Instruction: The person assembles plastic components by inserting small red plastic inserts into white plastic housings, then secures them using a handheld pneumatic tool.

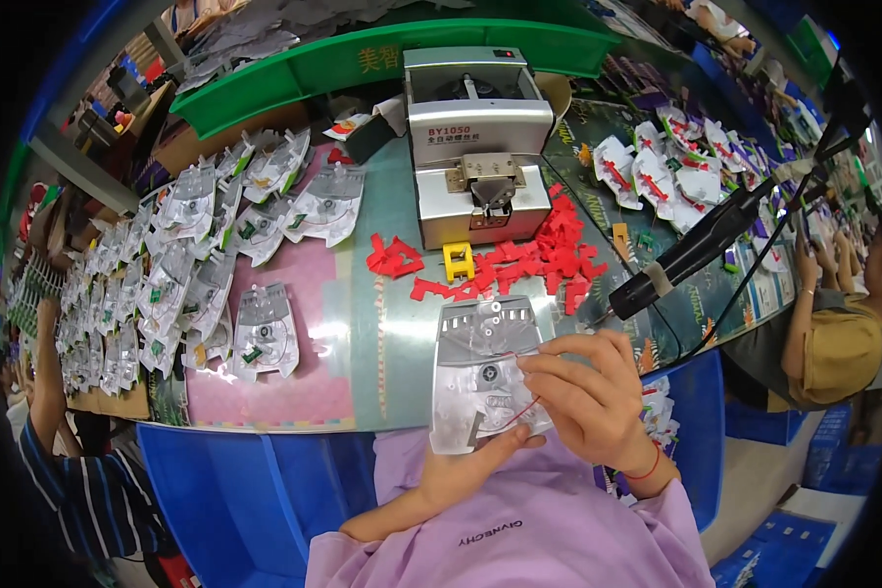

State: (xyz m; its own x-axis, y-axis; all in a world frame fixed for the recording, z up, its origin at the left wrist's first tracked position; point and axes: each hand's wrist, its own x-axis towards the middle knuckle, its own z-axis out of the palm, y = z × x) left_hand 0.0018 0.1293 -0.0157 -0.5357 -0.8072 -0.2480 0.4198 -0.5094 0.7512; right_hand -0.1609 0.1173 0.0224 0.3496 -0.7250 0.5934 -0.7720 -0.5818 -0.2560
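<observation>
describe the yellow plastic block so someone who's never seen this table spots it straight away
Find the boxy silver metal machine. At the foot of its near side, beside scattered flat red plastic pieces, is the small yellow plastic block. Chunky and notched, it is yellow where its neighbours are red.

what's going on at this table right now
The person's left hand supports a grey plastic shell from below. The right hand has its fingers at the shell's right edge, near a thin red wire. Beyond are a silver machine and loose red pieces; similar shells crowd the left side.
</observation>
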